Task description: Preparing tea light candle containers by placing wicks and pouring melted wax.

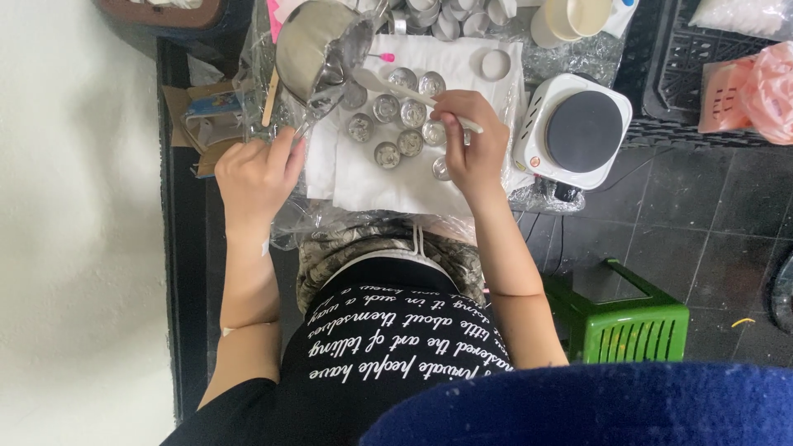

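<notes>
You had one green plastic stool (618, 322) on the dark tiled floor (710, 215), below and to the right of your right hand's grip, and one white single-plate electric hob (573, 130) just to the right of that grip. One white cloth (363, 177) covered the surface under both hands, with clear plastic sheeting (545, 62) beneath it.

Your left hand (254, 177) was clenched around the handle of one metal pouring pot (318, 49). The pot sat above and to the right of that grip, tilted, its long axis running from the handle at lower left up to the body at upper right, its spout side turned toward the cups on the cloth. Its inside looked coated with pale grey material.

Your right hand (472, 140) pinched one pale wooden stick (396, 87) between fingertips and thumb, the grip closed tight on it. The stick ran from that grip up and to the left, its far end reaching the pot's rim.

About nine small round metal cups (387, 154) lay on the cloth between and just above the two grips, in loose rows, some partly hidden under your right hand. More of the same cups (446, 21) were crowded at the far edge, too bunched to count. One white round lid (496, 63) lay above your right grip, and one pink-headed pin (385, 57) lay beside the pot.
</notes>
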